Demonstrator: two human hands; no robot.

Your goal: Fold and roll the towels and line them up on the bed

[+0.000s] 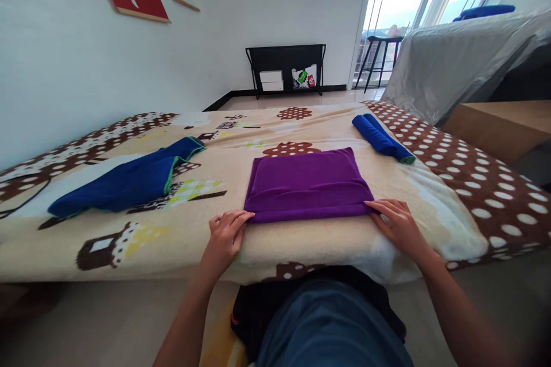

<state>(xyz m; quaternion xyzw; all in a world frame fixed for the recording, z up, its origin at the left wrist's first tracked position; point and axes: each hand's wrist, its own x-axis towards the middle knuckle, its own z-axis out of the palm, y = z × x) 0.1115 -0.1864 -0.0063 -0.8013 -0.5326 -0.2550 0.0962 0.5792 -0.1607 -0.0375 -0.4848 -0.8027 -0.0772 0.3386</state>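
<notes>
A purple towel (305, 178) lies folded into a rectangle on the patterned blanket, its near edge turned over in a narrow strip. At that edge's left corner, my left hand (226, 235) pinches the cloth between thumb and fingers. My right hand (396, 223) grips the right corner of the same edge in the same way. To the left rests a loosely folded blue towel (124, 180) with green edging. Beyond my right hand, a rolled blue towel (381, 137) with a green end lies on the blanket.
The blanket (150, 252) with brown dotted borders covers the bed-like surface. A cardboard box (495, 126) stands at the right, near furniture under a plastic sheet (460, 57). A black rack (286, 60) is against the far wall, and a stool (381, 54) stands by the window.
</notes>
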